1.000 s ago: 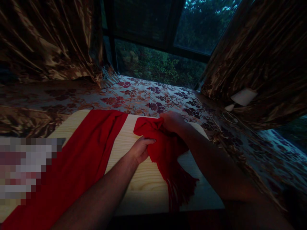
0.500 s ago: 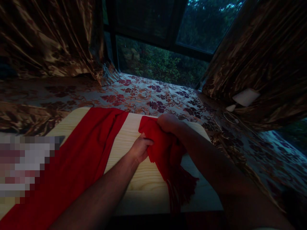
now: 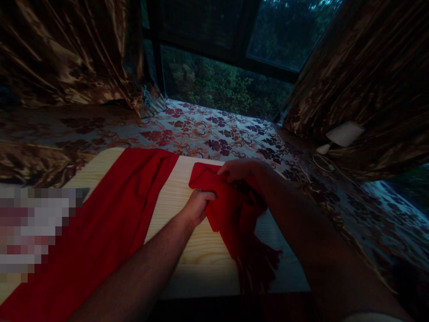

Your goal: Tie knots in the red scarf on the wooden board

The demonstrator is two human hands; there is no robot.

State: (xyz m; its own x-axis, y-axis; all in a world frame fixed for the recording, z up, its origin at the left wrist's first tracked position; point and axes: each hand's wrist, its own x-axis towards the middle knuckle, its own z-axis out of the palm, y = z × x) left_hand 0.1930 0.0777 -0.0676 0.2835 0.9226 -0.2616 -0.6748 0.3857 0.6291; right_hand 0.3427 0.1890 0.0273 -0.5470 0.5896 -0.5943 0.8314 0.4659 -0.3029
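A red scarf [image 3: 110, 219] lies along the left of a pale wooden board [image 3: 187, 250] and loops round to a bunched end with a fringe [image 3: 258, 268] at the right. My left hand [image 3: 197, 206] is closed on the near edge of that bunched red cloth. My right hand [image 3: 243, 172] lies on top of the bunch at its far side, fingers curled onto the fabric. The fringe hangs toward the board's front edge.
The board rests on a flowered cloth [image 3: 214, 132] that runs to a dark window [image 3: 221, 85]. Brown shiny curtains [image 3: 67, 58] hang left and right. A white charger with a cord [image 3: 343, 134] lies at the right. A blurred patch covers the lower left.
Both hands have stayed on the bunched end and reworked it slightly; my right hand's fingers have shifted over the top fold, and the fold's corner sits a little further left.
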